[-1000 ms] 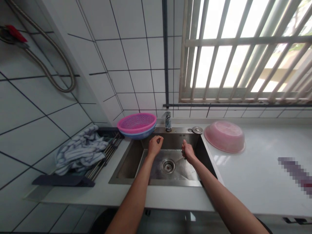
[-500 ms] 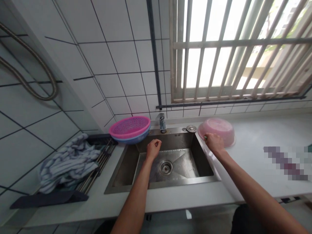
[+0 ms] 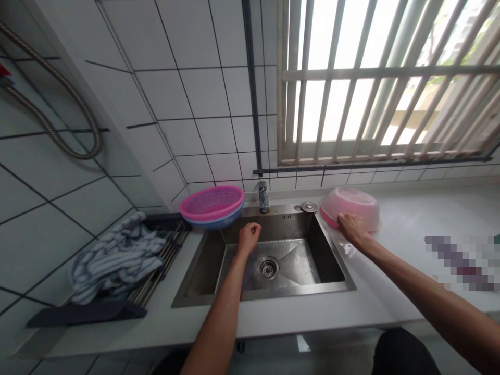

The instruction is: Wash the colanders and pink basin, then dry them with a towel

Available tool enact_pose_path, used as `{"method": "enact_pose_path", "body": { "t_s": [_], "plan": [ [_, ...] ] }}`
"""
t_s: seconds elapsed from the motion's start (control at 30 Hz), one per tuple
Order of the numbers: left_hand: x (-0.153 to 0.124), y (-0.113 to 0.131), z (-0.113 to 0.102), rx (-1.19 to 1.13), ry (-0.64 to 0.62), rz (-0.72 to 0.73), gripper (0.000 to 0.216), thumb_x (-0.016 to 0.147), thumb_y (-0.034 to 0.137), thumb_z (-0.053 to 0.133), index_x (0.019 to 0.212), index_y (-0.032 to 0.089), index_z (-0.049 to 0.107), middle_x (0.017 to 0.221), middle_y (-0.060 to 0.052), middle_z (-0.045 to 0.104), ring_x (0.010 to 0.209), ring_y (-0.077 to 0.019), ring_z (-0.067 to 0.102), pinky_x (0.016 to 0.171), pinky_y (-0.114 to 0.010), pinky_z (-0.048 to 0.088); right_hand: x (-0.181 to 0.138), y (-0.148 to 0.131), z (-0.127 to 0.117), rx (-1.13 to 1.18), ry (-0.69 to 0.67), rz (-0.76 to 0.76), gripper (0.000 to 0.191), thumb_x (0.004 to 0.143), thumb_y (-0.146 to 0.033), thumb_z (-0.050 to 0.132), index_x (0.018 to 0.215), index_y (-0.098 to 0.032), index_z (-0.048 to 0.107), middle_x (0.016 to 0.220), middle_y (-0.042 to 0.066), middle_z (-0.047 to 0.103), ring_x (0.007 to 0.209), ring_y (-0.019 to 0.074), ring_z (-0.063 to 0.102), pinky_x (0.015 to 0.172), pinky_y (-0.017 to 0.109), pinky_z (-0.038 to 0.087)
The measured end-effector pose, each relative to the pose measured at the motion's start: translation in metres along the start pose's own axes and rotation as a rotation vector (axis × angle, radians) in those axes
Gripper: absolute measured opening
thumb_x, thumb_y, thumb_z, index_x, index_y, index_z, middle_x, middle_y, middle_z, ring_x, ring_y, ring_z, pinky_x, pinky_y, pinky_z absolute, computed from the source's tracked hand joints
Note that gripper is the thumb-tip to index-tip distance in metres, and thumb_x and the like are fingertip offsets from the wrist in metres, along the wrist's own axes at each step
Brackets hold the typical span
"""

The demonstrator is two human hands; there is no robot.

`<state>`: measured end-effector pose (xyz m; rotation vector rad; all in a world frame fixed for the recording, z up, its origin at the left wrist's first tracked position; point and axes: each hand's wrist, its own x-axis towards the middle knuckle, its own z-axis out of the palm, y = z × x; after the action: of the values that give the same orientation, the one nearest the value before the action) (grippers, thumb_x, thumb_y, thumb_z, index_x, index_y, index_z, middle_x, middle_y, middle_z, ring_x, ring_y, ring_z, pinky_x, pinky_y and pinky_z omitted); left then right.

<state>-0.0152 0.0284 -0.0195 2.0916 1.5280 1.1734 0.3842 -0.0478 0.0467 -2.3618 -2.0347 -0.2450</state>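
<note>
Over the sink (image 3: 258,296) hangs my left hand (image 3: 249,238), fingers curled in a loose fist with nothing visible in it. My right hand (image 3: 351,229) is at the front left of a translucent pink basin (image 3: 353,200), which lies upside down on the counter right of the sink. Its fingers are closed at the basin's rim, and their tips are partly hidden. A deeper pink band shows through the basin's left side. Behind the sink stands a chrome faucet (image 3: 263,197). A pink colander (image 3: 213,204) rests in a blue basin (image 3: 219,223) at the sink's back left corner.
A striped cloth (image 3: 121,255) lies over a metal roll-up rack (image 3: 160,268) on the left. Beside the faucet sits a round drain cover (image 3: 308,207). A blurred-out patch (image 3: 461,263) covers something on the right counter. Window bars (image 3: 347,104) rise behind.
My right hand has shifted slightly right onto the pink basin's rim, and a small green spot at its fingers no longer shows. The view has turned slightly left. My left hand keeps its pose.
</note>
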Motion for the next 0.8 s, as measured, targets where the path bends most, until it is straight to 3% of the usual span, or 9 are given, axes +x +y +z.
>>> {"method": "enact_pose_path", "body": {
  "t_s": [0.1, 0.27, 0.37, 0.47, 0.57, 0.7, 0.8],
  "plan": [
    [0.0, 0.002, -0.001, 0.004, 0.003, -0.012, 0.02, 0.093, 0.029, 0.06, 0.083, 0.02, 0.074, 0.082, -0.003, 0.071, 0.07, -0.0153, 0.059, 0.07, -0.027, 0.042, 0.009, 0.021, -0.021, 0.02, 0.158, 0.07, 0.024, 0.101, -0.024, 0.054, 0.108, -0.009, 0.071, 0.099, 0.022, 0.074, 0.086, 0.0293, 0.074, 0.072, 0.033, 0.047],
    [0.0, 0.002, -0.001, 0.003, 0.006, -0.021, 0.019, 0.093, 0.027, 0.06, 0.083, 0.02, 0.073, 0.081, -0.002, 0.07, 0.07, -0.0151, 0.058, 0.071, -0.027, 0.041, 0.011, 0.05, -0.061, 0.151, 0.61, 0.202, 0.024, 0.103, -0.028, 0.051, 0.114, -0.018, 0.07, 0.11, 0.014, 0.072, 0.069, 0.016, 0.06, 0.063, 0.03, 0.03],
    [0.0, 0.002, -0.001, -0.015, 0.024, -0.026, 0.019, 0.094, 0.027, 0.059, 0.085, 0.021, 0.074, 0.084, -0.003, 0.072, 0.072, -0.016, 0.06, 0.071, -0.027, 0.043, 0.0, 0.045, -0.082, 0.256, 0.864, 0.164, 0.023, 0.101, -0.034, 0.055, 0.109, -0.018, 0.07, 0.103, 0.011, 0.072, 0.073, 0.0171, 0.058, 0.063, 0.031, 0.028],
    [0.0, 0.003, -0.002, -0.04, 0.038, -0.038, 0.018, 0.094, 0.028, 0.059, 0.087, 0.021, 0.074, 0.087, -0.004, 0.074, 0.071, -0.0156, 0.06, 0.07, -0.027, 0.043, -0.014, 0.026, -0.092, 0.389, 1.005, 0.089, 0.018, 0.094, -0.036, 0.062, 0.096, -0.019, 0.068, 0.092, 0.007, 0.071, 0.078, 0.0186, 0.06, 0.067, 0.03, 0.034],
    [0.0, 0.002, -0.006, -0.054, 0.08, -0.049, 0.019, 0.096, 0.03, 0.058, 0.089, 0.02, 0.073, 0.089, -0.004, 0.075, 0.069, -0.0152, 0.06, 0.071, -0.027, 0.044, -0.024, 0.001, -0.084, 0.635, 0.996, 0.13, 0.021, 0.085, -0.039, 0.068, 0.08, -0.019, 0.062, 0.076, 0.002, 0.064, 0.069, 0.0169, 0.057, 0.067, 0.028, 0.039],
    [0.001, 0.002, -0.012, -0.046, 0.18, -0.036, 0.02, 0.098, 0.032, 0.056, 0.093, 0.02, 0.072, 0.089, -0.004, 0.075, 0.072, -0.0164, 0.062, 0.075, -0.028, 0.046, -0.036, -0.027, -0.05, 0.985, 0.871, 0.24, 0.024, 0.082, -0.037, 0.064, 0.069, -0.021, 0.052, 0.059, -0.006, 0.046, 0.055, 0.0121, 0.044, 0.057, 0.024, 0.036],
    [0.003, 0.009, -0.017, -0.044, 0.219, -0.012, 0.024, 0.1, 0.037, 0.054, 0.096, 0.021, 0.071, 0.091, -0.005, 0.075, 0.075, -0.0173, 0.064, 0.076, -0.029, 0.047, -0.043, -0.041, -0.021, 1.071, 0.677, 0.128, 0.026, 0.079, -0.035, 0.064, 0.065, -0.021, 0.047, 0.058, -0.006, 0.042, 0.055, 0.0109, 0.04, 0.054, 0.023, 0.032]
  ]
}}
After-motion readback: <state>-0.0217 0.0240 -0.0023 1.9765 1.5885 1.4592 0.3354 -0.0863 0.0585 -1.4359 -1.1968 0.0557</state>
